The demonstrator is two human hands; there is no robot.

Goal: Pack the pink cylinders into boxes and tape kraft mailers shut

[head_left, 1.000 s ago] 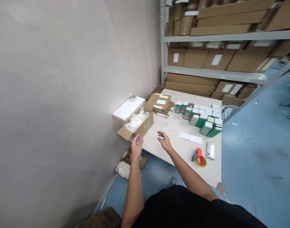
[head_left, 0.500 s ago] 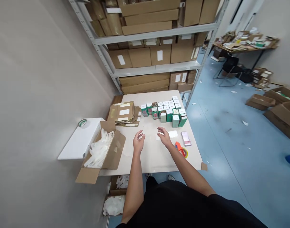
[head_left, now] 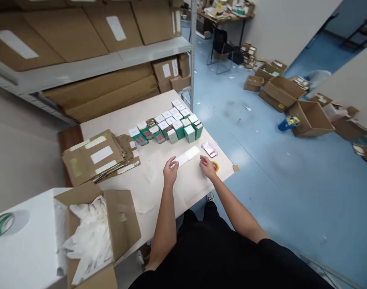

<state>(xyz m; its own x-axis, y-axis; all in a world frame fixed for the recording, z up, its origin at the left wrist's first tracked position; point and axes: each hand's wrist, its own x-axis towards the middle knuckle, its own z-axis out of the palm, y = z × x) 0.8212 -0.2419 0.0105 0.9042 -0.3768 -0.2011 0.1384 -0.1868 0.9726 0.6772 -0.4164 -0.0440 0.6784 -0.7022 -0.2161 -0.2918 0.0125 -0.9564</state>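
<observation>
My left hand (head_left: 170,171) hovers over the table with fingers curved and apart, holding nothing. Its fingertips come close to the left end of a white paper strip (head_left: 191,153). To the right, my right hand (head_left: 206,167) is open too, fingers loosely bent. It partly covers an orange-red tape dispenser with a roll of yellow-rimmed tape (head_left: 216,166); I see no grip on it. Just beyond lies a phone-like flat thing (head_left: 209,149), its face blurred out. Several small green-and-white boxes (head_left: 177,129) stand in rows behind the strip.
Flattened cardboard (head_left: 96,156) is stacked at the table's left. Nearer, an open carton (head_left: 123,220) holds white scraps beside a white box (head_left: 27,249) with a tape roll on top. Shelving (head_left: 111,60) stands behind the table. Cartons (head_left: 282,92) lie on the floor to the right.
The view has swung right and closer to the table. My right hand now overlaps the tape dispenser, and my left hand is near the strip's left end. Both hands stay open.
</observation>
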